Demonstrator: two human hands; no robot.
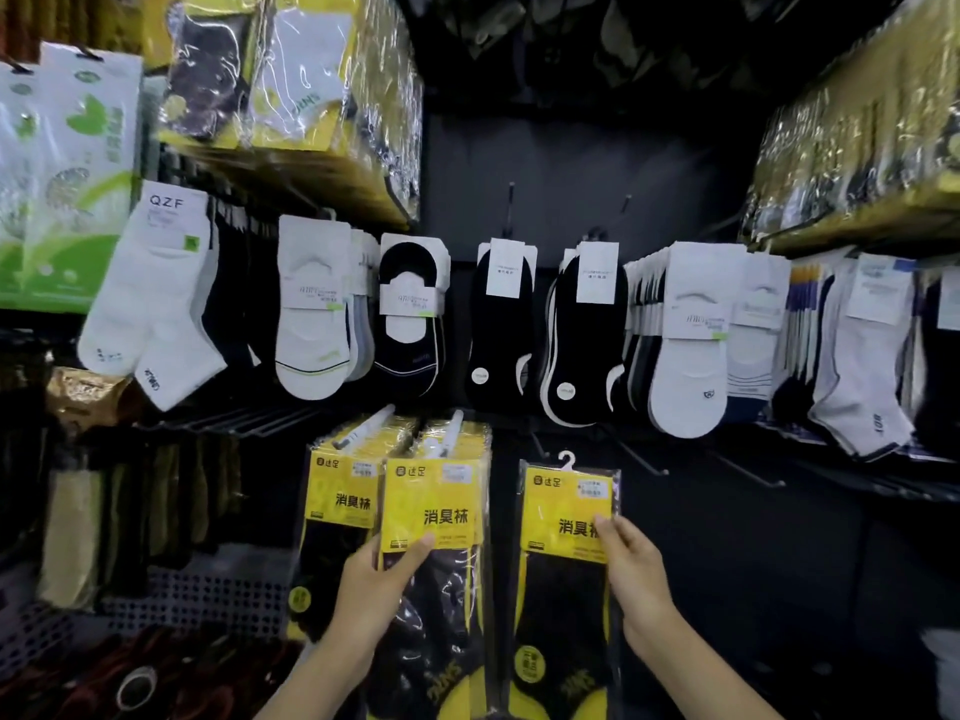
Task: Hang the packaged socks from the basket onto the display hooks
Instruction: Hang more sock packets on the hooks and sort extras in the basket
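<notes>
My right hand grips a yellow-and-black packaged sock pack by its right edge; its small white hanger sticks up free, just below and left of bare dark display hooks. My left hand holds the front pack of a hanging row of the same yellow packs, thumb on its face. A second row of yellow packs hangs to its left. No basket is in view.
Above hangs a row of white and black ankle socks on cards. Yellow wrapped bundles fill the upper shelves left and right. Green-and-white packs hang at far left. A perforated grey panel sits low left.
</notes>
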